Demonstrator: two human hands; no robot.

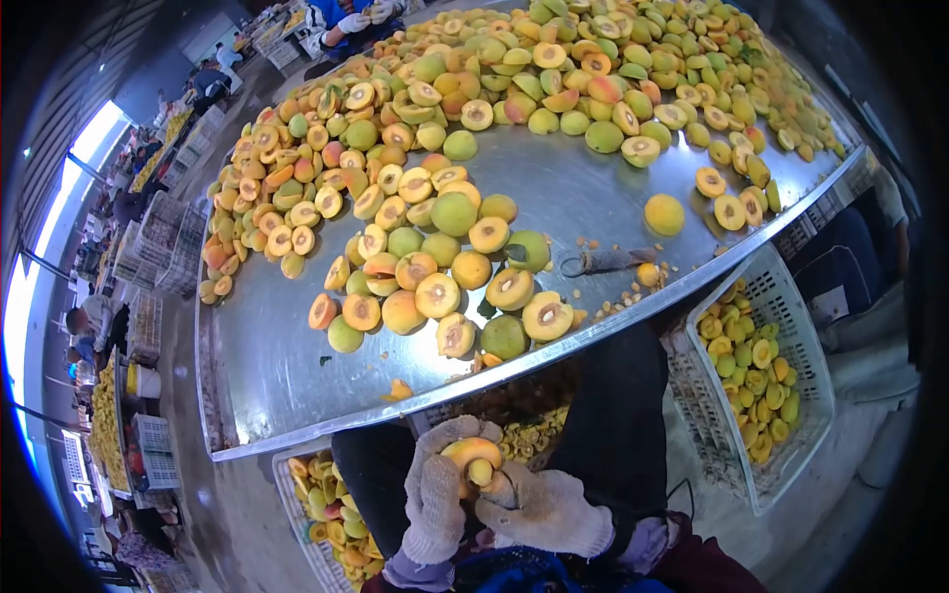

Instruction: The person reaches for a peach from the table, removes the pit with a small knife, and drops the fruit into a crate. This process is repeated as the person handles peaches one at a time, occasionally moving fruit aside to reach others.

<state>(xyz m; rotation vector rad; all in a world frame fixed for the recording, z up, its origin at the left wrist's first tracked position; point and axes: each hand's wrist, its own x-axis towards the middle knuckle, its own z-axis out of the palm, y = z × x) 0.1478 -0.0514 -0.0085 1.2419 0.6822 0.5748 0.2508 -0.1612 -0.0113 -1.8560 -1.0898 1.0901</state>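
Both my hands wear light knitted gloves and meet in front of my lap, below the table edge. My left hand [433, 499] is closed around a halved yellow peach [473, 454]. A small round yellowish lump [480, 471], perhaps the pit, shows at the cut side. My right hand [554, 512] is closed against the peach, gripping a pitting tool whose curved metal end [508, 491] shows by the fingers; the handle is hidden in the glove. Several halved peaches [436, 296] lie on the metal table [287, 361] ahead.
Another loop-ended tool [615, 261] lies on the table among scattered scraps. A large heap of peaches [554, 59] covers the far side. A crate [819, 395] of peach halves stands to the right, another crate [301, 514] at lower left. Across the table are a person's gloved hands [368, 17].
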